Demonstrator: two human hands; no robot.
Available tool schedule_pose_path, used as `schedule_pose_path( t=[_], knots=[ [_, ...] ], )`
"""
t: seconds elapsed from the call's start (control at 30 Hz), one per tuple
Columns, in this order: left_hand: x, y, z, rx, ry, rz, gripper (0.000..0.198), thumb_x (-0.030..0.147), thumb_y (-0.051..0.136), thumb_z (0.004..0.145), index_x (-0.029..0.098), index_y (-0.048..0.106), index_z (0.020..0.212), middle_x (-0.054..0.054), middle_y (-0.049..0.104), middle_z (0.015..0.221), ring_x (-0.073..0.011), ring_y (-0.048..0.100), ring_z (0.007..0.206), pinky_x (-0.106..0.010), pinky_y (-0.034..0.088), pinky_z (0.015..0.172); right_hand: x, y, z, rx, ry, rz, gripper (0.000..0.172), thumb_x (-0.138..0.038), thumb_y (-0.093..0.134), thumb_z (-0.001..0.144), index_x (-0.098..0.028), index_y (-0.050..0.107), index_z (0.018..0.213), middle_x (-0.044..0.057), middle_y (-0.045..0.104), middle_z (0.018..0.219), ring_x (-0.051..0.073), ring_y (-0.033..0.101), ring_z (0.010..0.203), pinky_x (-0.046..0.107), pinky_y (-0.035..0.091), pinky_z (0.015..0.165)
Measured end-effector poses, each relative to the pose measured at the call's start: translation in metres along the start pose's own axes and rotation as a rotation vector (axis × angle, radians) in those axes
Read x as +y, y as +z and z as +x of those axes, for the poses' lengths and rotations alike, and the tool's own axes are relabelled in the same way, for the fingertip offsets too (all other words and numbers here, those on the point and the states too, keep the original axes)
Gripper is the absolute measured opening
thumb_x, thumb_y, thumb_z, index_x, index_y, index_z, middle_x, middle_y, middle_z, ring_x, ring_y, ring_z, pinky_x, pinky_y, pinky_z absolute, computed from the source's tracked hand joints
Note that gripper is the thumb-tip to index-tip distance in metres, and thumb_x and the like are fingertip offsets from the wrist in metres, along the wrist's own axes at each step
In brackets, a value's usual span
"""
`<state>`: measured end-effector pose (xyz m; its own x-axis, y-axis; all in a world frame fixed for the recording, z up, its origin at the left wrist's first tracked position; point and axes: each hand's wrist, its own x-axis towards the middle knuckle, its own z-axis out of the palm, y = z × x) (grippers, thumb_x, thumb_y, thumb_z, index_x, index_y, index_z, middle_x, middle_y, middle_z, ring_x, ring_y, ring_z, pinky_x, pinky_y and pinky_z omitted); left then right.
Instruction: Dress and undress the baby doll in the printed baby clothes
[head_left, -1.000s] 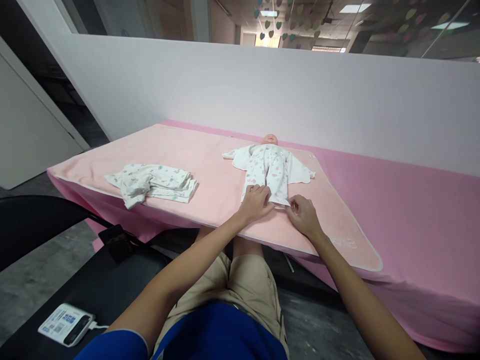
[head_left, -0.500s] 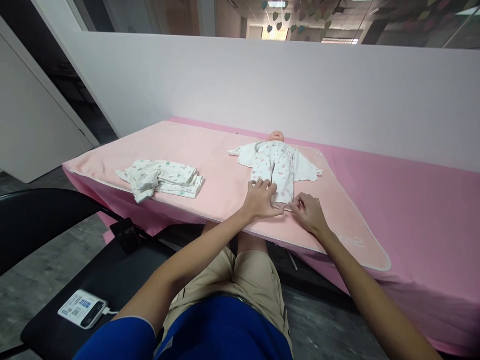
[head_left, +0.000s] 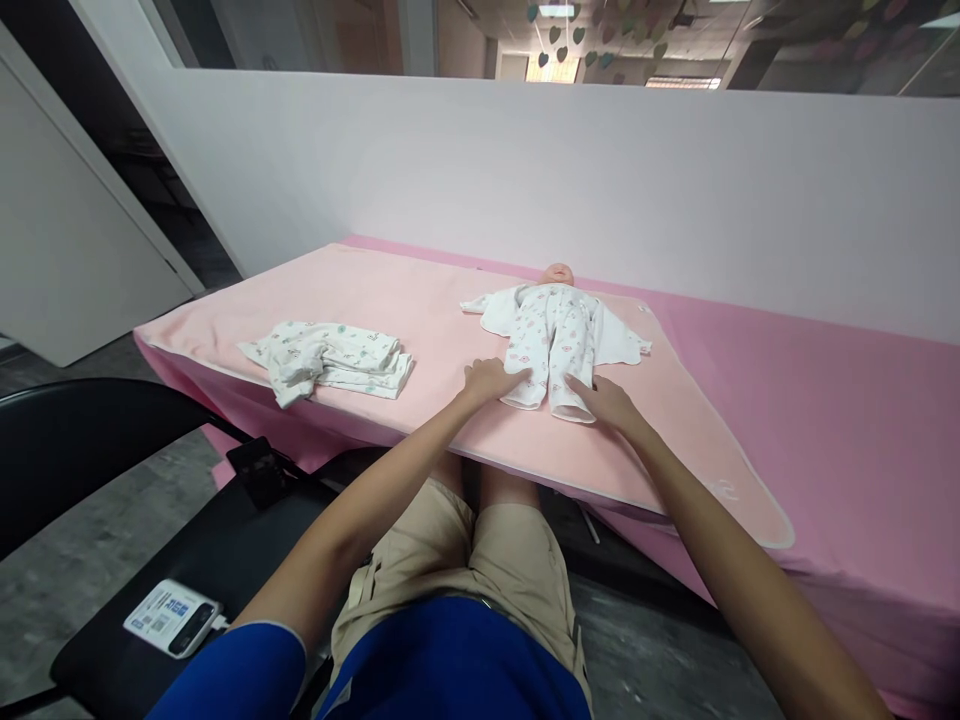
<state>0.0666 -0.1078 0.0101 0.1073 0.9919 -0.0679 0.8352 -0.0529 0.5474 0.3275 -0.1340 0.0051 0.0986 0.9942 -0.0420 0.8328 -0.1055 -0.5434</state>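
Mid-frame, the trousers (head_left: pixel 551 345) are judged pulled onto the doll (head_left: pixel 557 274), hems touched by the left hand (head_left: pixel 486 380) and right hand (head_left: pixel 609 402), each grip wide, empty; the top (head_left: pixel 616 342) is seen spread open.

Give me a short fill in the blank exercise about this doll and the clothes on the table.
The left hand and right hand rest beside the doll's ____.
The folded clothes lie nearer the ____ hand.
The mat under them is ____.
Missing words: legs, left, pink.
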Motion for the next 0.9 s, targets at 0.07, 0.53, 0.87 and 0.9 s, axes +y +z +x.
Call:
schedule_pose_path(
  t=[0.07, 0.53, 0.87, 0.9],
  knots=[
    [0.008, -0.002, 0.000, -0.082, 0.004, -0.026, 0.070, 0.084, 0.051, 0.086, 0.019, 0.067, 0.105, -0.018, 0.076, 0.126, -0.0425, 0.062, 0.128, -0.048, 0.042, 0.106, -0.008, 0.004, 0.006, -0.037, 0.030, 0.021, 0.072, -0.083, 0.058, 0.088, -0.018, 0.073, 0.115, 0.021, 0.073, 0.131, 0.041, 0.069, 0.116, 0.046, 0.050, 0.096],
    [-0.022, -0.042, 0.040, -0.066, 0.174, 0.082, 0.039, 0.058, 0.052, 0.099, 0.021, 0.065, 0.097, -0.012, 0.077, 0.110, -0.0329, 0.069, 0.103, -0.042, 0.048, 0.089, 0.035, -0.024, 0.046, 0.277, -0.224, -0.051, 0.036, -0.054, 0.053, 0.098, -0.025, 0.074, 0.093, 0.010, 0.077, 0.104, 0.031, 0.067, 0.094, 0.044, 0.051, 0.085],
    [-0.020, 0.004, 0.148, 0.104, 0.385, 0.242, 0.040, 0.026, 0.055, 0.097, 0.023, 0.055, 0.137, -0.014, 0.057, 0.144, -0.0333, 0.047, 0.133, -0.048, 0.037, 0.113, 0.048, 0.001, 0.136, 0.343, -0.539, -0.085, 0.031, -0.030, 0.054, 0.090, -0.019, 0.066, 0.117, 0.018, 0.068, 0.117, 0.036, 0.059, 0.107, 0.053, 0.051, 0.095],
    [-0.023, 0.008, 0.152, 0.108, 0.394, 0.231, 0.039, 0.028, 0.053, 0.098, 0.024, 0.056, 0.137, -0.013, 0.057, 0.145, -0.0331, 0.047, 0.132, -0.049, 0.037, 0.113, 0.052, 0.004, 0.137, 0.350, -0.509, -0.051, 0.031, -0.032, 0.054, 0.091, -0.019, 0.065, 0.117, 0.018, 0.068, 0.115, 0.036, 0.060, 0.106, 0.052, 0.051, 0.094]
  ],
)
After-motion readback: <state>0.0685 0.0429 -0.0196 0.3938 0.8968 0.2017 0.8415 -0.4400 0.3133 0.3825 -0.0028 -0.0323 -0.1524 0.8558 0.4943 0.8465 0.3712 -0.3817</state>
